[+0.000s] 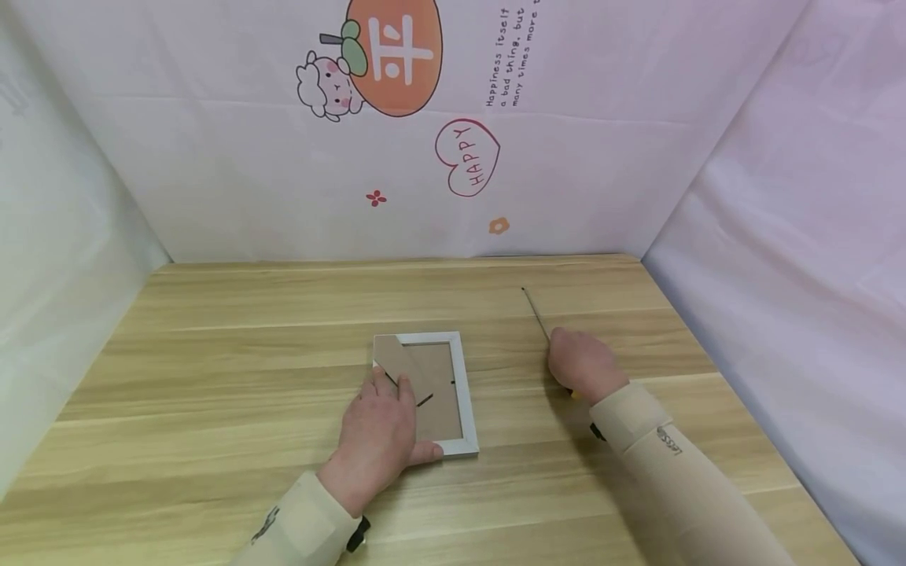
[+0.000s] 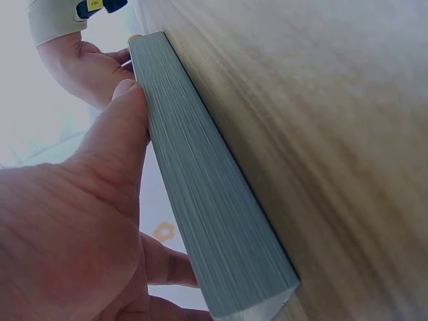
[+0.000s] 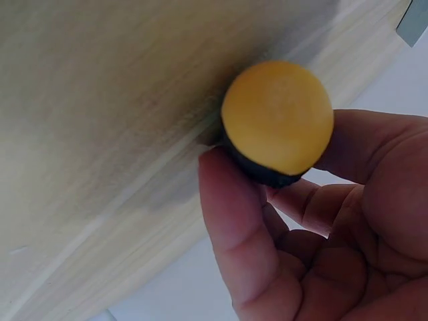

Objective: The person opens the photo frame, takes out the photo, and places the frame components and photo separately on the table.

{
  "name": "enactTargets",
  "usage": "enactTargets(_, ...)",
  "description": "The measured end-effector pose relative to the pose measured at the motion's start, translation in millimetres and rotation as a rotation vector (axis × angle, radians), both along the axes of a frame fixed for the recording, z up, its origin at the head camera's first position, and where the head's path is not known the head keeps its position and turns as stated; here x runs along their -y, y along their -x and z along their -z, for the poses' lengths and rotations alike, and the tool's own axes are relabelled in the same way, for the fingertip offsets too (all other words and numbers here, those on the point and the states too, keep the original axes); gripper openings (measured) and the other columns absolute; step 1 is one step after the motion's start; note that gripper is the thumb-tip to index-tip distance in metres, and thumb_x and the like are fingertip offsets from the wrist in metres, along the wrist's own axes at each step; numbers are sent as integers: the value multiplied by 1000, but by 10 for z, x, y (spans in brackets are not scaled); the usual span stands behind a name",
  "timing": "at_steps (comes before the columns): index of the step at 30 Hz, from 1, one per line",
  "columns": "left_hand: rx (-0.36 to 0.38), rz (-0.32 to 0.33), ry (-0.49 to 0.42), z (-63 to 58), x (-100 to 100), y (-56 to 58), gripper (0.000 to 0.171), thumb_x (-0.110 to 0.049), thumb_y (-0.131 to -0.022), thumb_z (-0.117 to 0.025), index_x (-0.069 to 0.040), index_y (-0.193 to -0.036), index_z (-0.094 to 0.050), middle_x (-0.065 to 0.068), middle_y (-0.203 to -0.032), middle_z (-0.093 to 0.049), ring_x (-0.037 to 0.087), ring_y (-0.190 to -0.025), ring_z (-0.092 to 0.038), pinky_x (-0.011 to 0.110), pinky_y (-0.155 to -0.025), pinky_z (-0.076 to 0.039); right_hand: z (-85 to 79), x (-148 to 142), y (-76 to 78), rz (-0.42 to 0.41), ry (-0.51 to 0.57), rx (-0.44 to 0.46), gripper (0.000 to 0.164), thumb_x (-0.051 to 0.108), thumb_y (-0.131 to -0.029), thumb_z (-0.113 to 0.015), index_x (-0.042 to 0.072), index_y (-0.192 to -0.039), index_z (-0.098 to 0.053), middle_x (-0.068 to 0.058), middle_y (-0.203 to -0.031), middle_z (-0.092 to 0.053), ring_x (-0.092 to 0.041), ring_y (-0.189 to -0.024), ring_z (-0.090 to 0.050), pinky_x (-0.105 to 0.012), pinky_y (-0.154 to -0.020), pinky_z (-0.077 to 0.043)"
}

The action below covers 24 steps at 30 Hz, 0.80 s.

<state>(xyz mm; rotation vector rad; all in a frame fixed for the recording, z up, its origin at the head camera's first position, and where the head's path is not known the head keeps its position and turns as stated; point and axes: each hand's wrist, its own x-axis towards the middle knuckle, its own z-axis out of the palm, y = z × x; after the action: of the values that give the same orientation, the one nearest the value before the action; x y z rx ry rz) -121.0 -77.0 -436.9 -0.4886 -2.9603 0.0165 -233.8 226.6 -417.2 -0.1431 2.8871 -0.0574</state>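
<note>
A white picture frame (image 1: 469, 420) lies back side up on the wooden table. Its brown backing board (image 1: 392, 352) sits askew, overlapping the frame's far left corner; a short black strip shows on the brown surface. My left hand (image 1: 378, 440) rests over the frame's left part, fingers extended across the board and thumb along the near edge. The left wrist view shows the grey-white outer side (image 2: 200, 174) of the frame under that thumb. To the right, my right hand (image 1: 583, 363) grips a screwdriver (image 1: 535, 314), its thin shaft pointing away. Its handle has a yellow end cap (image 3: 277, 117) with black below.
The wooden table (image 1: 233, 362) reaches back to a white printed cloth (image 1: 283, 189) hanging behind it. More white cloth (image 1: 793, 236) hangs along the right side, and another length (image 1: 57, 236) on the left.
</note>
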Motion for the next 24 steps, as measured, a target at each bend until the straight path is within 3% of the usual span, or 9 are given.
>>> enactTargets(6,-19,12,7,10,-5,0,112,-81,-64,-63,9,-130,-55,43,-124,-53,47,-114,-56,44,-84,-54,-3,-9,-36,-2,-5,-26,19,9,-98,-35,3,-88,-51,-12,-71,-54,-25,-62,-54,-38,-50,-47)
enactTargets(14,18,-7,-11,-4,-9,9,116,-81,-63,-64,10,-134,-51,43,-126,-51,45,-113,-56,45,-81,-55,-128,122,-104,1,62,-173,14,17,-93,-48,8,-84,-53,-9,-70,-54,-24,-58,-51,-39,-44,-42)
enactTargets(16,27,-14,-9,-6,-7,16,118,-82,-63,-64,9,-136,-49,43,-127,-51,44,-112,-57,44,-78,-56,-160,206,-124,-27,79,-151,15,22,-92,-52,9,-90,-57,-8,-75,-57,-25,-62,-52,-40,-49,-44)
enactTargets(19,48,-21,-15,-10,1,25,121,-83,-62,-64,9,-138,-46,42,-128,-50,43,-110,-58,44,-75,-56,-178,349,-153,-98,101,-76,31,30,-93,-52,8,-112,-62,-9,-99,-67,-24,-80,-60,-44,-67,-51)
enactTargets(22,97,-20,-41,-18,23,35,124,-83,-62,-64,10,-141,-42,42,-132,-47,44,-109,-58,46,-75,-56,-166,485,-194,-159,183,0,45,30,-93,-49,5,-130,-58,-10,-120,-66,-21,-97,-61,-44,-84,-51)
enactTargets(24,146,-27,-91,-25,52,35,126,-81,-61,-67,10,-143,-38,42,-137,-42,45,-113,-55,47,-77,-55,-155,559,-230,-204,261,41,46,28,-94,-50,2,-131,-57,-12,-123,-66,-20,-101,-61,-43,-87,-51)
